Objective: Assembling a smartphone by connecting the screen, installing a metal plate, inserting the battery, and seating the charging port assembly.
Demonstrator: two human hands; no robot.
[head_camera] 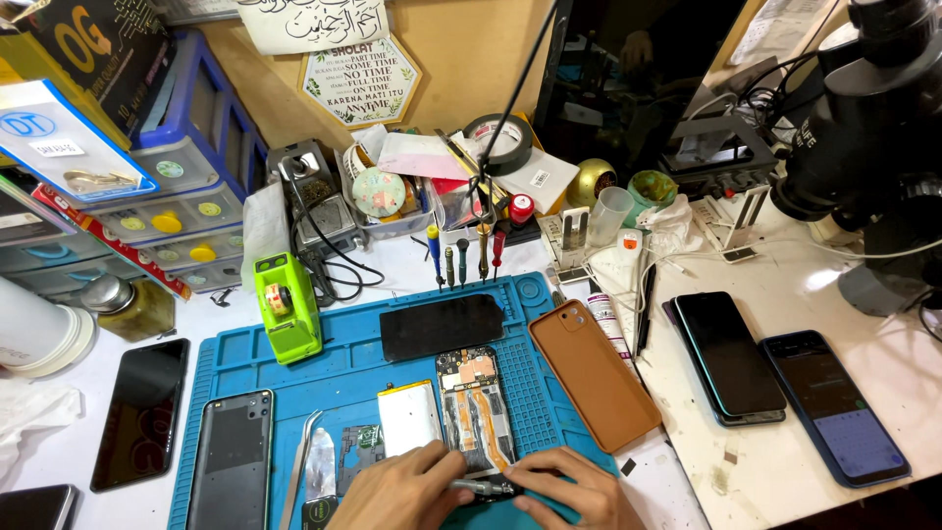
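Blue mat: a blue silicone repair mat [353, 368] lies on the white worktop [775, 461] and carries almost all the work.
Opened phone: a smartphone with the back removed [473, 402] lies in the middle of the mat, its circuit board and orange flex cables showing.
Left hand: the left hand [407, 491] rests at the lower end of the opened phone, fingers curled together on a small grey metal tool [481, 486].
Right hand: the right hand [579, 494] meets the same tool from the other side, fingers closed around its end.
Done, as judged: the phone is already open; a dark back cover [233, 456], a black glass panel [442, 326], a white flat battery [408, 416] and a brown phone case [594, 373] lie apart from it.
Left, as judged: the board seems to sit in the frame, so the inner work does not look finished.
Near things: steel tweezers [299, 469] lie left of the hands; a green tape dispenser [287, 306] stands at the mat's upper left.
Hard to see: the tool's tip and the lower edge of the phone are covered by the fingers; both wrists are cut off by the picture's bottom edge.
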